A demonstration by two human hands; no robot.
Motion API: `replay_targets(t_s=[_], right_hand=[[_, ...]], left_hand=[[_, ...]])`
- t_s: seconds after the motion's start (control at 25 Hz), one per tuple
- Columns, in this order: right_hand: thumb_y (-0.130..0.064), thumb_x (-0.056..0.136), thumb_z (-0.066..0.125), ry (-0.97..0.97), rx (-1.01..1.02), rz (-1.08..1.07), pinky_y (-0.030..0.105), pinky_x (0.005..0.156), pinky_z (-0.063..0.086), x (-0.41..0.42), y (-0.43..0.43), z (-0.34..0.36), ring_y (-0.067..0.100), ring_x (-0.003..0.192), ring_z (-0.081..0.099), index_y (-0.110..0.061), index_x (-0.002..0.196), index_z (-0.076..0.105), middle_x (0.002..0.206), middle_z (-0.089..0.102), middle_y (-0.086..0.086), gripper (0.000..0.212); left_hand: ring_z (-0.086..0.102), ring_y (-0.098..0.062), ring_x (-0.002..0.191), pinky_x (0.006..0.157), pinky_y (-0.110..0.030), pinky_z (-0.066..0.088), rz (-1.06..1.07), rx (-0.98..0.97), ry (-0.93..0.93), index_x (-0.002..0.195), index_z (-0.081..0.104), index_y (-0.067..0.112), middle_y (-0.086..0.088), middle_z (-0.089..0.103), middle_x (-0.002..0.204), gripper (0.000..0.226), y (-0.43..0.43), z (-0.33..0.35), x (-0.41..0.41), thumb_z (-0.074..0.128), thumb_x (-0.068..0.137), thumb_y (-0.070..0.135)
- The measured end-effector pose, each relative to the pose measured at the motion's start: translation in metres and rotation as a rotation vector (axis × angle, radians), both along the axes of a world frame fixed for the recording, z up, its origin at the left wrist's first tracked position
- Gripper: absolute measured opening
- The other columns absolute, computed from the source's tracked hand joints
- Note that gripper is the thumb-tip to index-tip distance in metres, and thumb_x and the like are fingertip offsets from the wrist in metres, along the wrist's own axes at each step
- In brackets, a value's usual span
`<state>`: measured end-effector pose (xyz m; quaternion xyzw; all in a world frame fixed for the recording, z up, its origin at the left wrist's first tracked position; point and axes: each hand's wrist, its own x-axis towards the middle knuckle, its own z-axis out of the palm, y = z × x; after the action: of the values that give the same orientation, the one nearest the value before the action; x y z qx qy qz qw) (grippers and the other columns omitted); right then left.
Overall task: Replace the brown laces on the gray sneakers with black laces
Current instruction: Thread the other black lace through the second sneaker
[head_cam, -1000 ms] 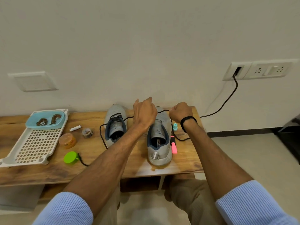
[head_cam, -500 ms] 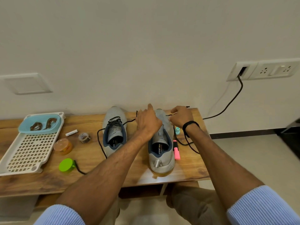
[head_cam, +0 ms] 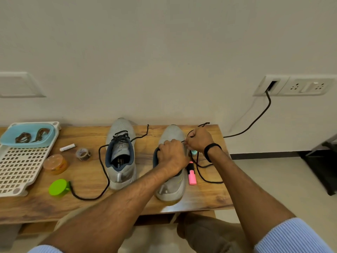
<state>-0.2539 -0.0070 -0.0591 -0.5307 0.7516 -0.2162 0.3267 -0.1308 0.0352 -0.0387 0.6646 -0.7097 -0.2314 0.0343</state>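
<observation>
Head view: the left hand (head_cam: 173,156) curls its grip over the collar of the right gray mesh sneaker (head_cam: 171,134), standing toe to the wall on the wooden bench (head_cam: 87,179) — the right hand (head_cam: 199,140) has its grip pinched on a thin black lace (head_cam: 204,124) beside that shoe's toe. The left gray mesh sneaker (head_cam: 121,161) stands alongside; coiled brown laces (head_cam: 22,137) lie in a pale blue tray (head_cam: 11,132)
</observation>
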Motion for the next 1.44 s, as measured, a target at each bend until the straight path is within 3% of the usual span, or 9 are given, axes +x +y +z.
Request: replay_targets(t_s=[0.08, 0.24, 0.36, 0.48, 0.68, 0.88, 1.08, 1.28, 1.44], right_hand=[[-0.006, 0.08, 0.065, -0.03, -0.007, 0.002, 0.048, 0.074, 0.06, 0.004, 0.001, 0.001, 0.027, 0.077, 0.073, -0.003, 0.071, 0.07, 0.076, 0.074, 0.014, 0.01], [-0.012, 0.087, 0.068, -0.092, -0.024, 0.04, 0.041, 0.081, 0.059, 0.006, 0.006, 0.002, 0.02, 0.081, 0.072, -0.017, 0.088, 0.068, 0.086, 0.074, 0.006, 0.005], [-0.02, 0.087, 0.072, -0.089, -0.056, 0.108, 0.037, 0.081, 0.059, 0.011, 0.011, 0.004, 0.017, 0.079, 0.072, -0.016, 0.083, 0.071, 0.081, 0.074, 0.004, 0.006], [-0.018, 0.089, 0.069, -0.12, -0.061, 0.183, 0.041, 0.081, 0.059, 0.028, 0.011, 0.001, 0.02, 0.081, 0.072, -0.018, 0.08, 0.066, 0.082, 0.073, 0.004, 0.01], [-0.014, 0.09, 0.064, -0.016, -0.092, 0.214, 0.04, 0.08, 0.058, 0.044, 0.007, -0.01, 0.017, 0.078, 0.07, -0.018, 0.08, 0.066, 0.079, 0.073, 0.002, 0.011], [-0.014, 0.091, 0.062, 0.112, -0.154, 0.213, 0.037, 0.081, 0.055, 0.05, 0.004, -0.014, 0.02, 0.084, 0.067, -0.013, 0.088, 0.068, 0.085, 0.072, 0.002, 0.006], [-0.008, 0.09, 0.059, 0.282, -0.201, 0.204, 0.024, 0.067, 0.041, 0.061, 0.002, -0.014, 0.021, 0.087, 0.063, -0.01, 0.089, 0.07, 0.089, 0.071, 0.007, 0.012], [-0.005, 0.086, 0.062, 0.25, -0.148, 0.188, 0.026, 0.071, 0.05, 0.061, -0.002, -0.011, 0.02, 0.085, 0.064, -0.012, 0.081, 0.074, 0.085, 0.071, 0.004, 0.014], [-0.003, 0.085, 0.062, 0.211, -0.116, 0.201, 0.033, 0.076, 0.057, 0.058, -0.005, -0.01, 0.02, 0.08, 0.067, -0.009, 0.08, 0.076, 0.078, 0.072, 0.005, 0.016]], left_hand=[[0.06, -0.031, 0.106, 0.073, -0.034, 0.049, -0.004, 0.011, 0.03, 0.103, 0.059, 0.009, -0.012, 0.064, 0.112, 0.029, -0.004, 0.003, 0.008, 0.064, 0.089, 0.033], [0.062, -0.027, 0.103, 0.067, -0.029, 0.047, 0.086, 0.129, 0.028, 0.106, 0.058, 0.011, -0.008, 0.06, 0.104, 0.028, -0.011, 0.007, 0.033, 0.066, 0.087, 0.031], [0.059, -0.023, 0.079, 0.051, -0.024, 0.041, 0.178, 0.234, 0.198, 0.087, 0.057, 0.011, -0.006, 0.057, 0.085, 0.022, -0.021, -0.004, 0.052, 0.071, 0.073, 0.018], [0.052, -0.021, 0.069, 0.057, -0.028, 0.041, 0.219, 0.288, 0.424, 0.082, 0.06, 0.008, -0.008, 0.054, 0.077, 0.018, -0.022, -0.01, 0.062, 0.07, 0.068, 0.004], [0.052, -0.019, 0.075, 0.066, -0.031, 0.042, 0.212, 0.311, 0.583, 0.094, 0.065, 0.007, -0.01, 0.057, 0.084, 0.026, -0.018, -0.014, 0.066, 0.07, 0.072, -0.005], [0.055, -0.018, 0.08, 0.066, -0.027, 0.045, 0.172, 0.314, 0.614, 0.09, 0.061, 0.01, -0.01, 0.06, 0.089, 0.02, -0.017, -0.019, 0.067, 0.065, 0.078, -0.005], [0.055, -0.017, 0.076, 0.063, -0.025, 0.044, 0.17, 0.262, 0.647, 0.091, 0.061, 0.006, -0.008, 0.059, 0.082, 0.015, -0.014, -0.024, 0.06, 0.056, 0.084, -0.006], [0.048, -0.013, 0.063, 0.051, -0.022, 0.037, 0.233, 0.213, 0.658, 0.089, 0.063, 0.003, -0.007, 0.054, 0.073, 0.011, -0.014, -0.031, 0.059, 0.058, 0.083, -0.005], [0.04, -0.014, 0.056, 0.048, -0.024, 0.031, 0.282, 0.145, 0.65, 0.07, 0.053, 0.011, -0.004, 0.043, 0.062, 0.016, -0.015, -0.036, 0.055, 0.059, 0.079, 0.0]])
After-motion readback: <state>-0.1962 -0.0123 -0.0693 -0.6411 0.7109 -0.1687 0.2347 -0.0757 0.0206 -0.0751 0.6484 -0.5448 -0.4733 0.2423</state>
